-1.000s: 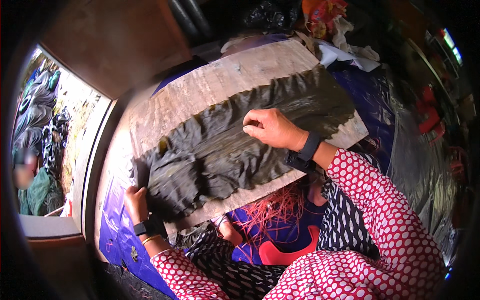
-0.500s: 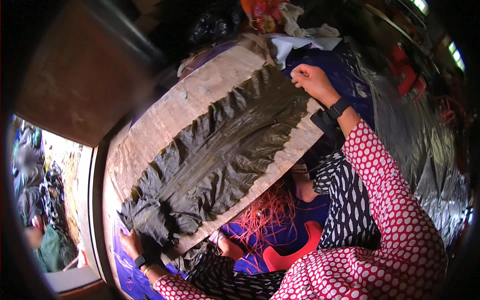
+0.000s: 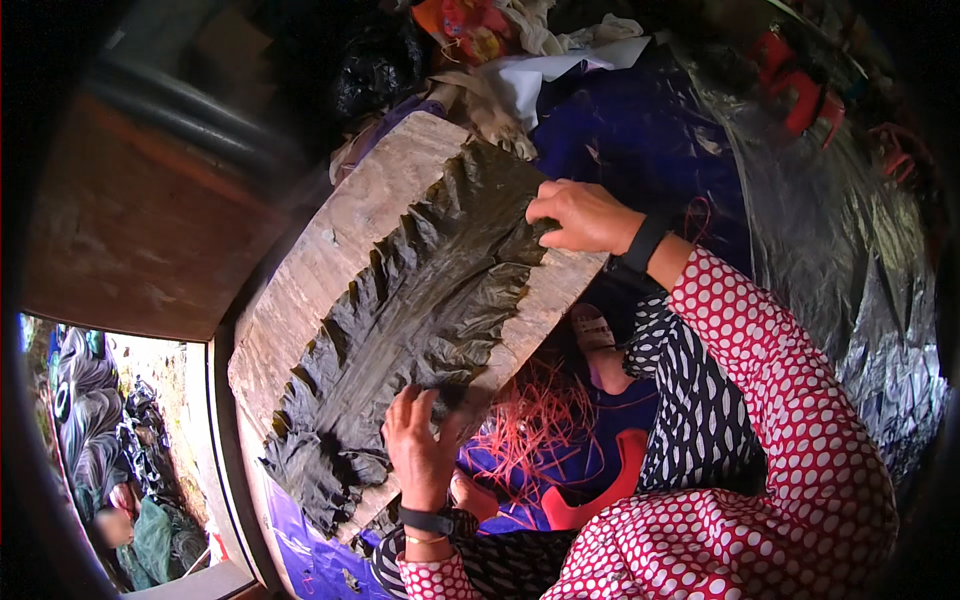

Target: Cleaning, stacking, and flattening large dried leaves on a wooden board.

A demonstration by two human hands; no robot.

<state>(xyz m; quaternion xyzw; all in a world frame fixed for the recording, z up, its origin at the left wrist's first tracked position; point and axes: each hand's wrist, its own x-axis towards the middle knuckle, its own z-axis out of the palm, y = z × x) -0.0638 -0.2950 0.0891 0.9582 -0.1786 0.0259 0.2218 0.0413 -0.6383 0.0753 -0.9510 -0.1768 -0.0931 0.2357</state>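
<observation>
Head view shows, at the far left, a bright opening where dark sheets hang or lie outside, well apart from the work. Next to it comes a worn wooden board, long and tilted in the picture, which carries a dark, wrinkled plastic sheet stretched along its length. The near end of the sheet hangs in a crumpled bunch over the lower left corner of the board.

The left hand is at the near long edge of the board, fingers curled and pressing down on the edge of the sheet; I cannot tell if it pinches the film or only holds it flat. Under this hand, below the board, lie loose red strings on a blue cloth that continues behind the board.

The right hand is at the far right corner of the board, fingers bent and closed on the sheet's end, as it seems pulling it tight.

The film looks thin, so I judge that a strong pull between both hands can tear it along a wrinkle. If the left hand loosens, the sheet may slide off the near edge, because its hanging bunch pulls it down. The rough board edge may also catch the film.
</observation>
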